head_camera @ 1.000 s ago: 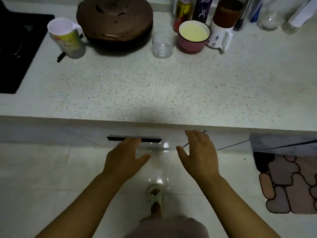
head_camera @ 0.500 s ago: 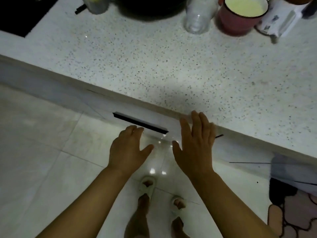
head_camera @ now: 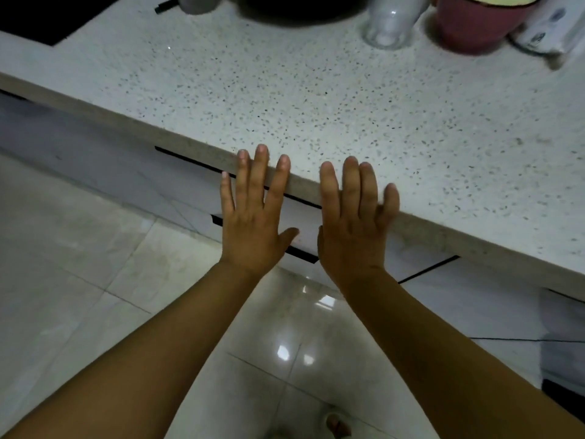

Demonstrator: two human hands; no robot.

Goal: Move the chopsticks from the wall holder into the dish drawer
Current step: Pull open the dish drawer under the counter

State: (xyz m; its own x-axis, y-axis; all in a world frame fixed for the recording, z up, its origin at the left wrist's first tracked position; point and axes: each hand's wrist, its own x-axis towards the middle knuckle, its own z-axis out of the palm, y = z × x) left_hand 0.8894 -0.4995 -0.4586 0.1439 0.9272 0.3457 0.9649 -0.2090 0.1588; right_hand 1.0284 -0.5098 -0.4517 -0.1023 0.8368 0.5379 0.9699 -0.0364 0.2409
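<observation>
Hands spread flat, fingers splayed and grasping nothing: the left hand [head_camera: 253,229] and right hand [head_camera: 354,229] hover at the speckled countertop [head_camera: 316,99] edge, over a white drawer front [head_camera: 300,223] with two dark handle slots. Behind stand one clear glass [head_camera: 387,23] and one red bowl [head_camera: 478,23]. Chopsticks are out of view.

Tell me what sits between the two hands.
Head view: only white drawer front and its dark handle slot show between the left hand and right hand; both empty.
</observation>
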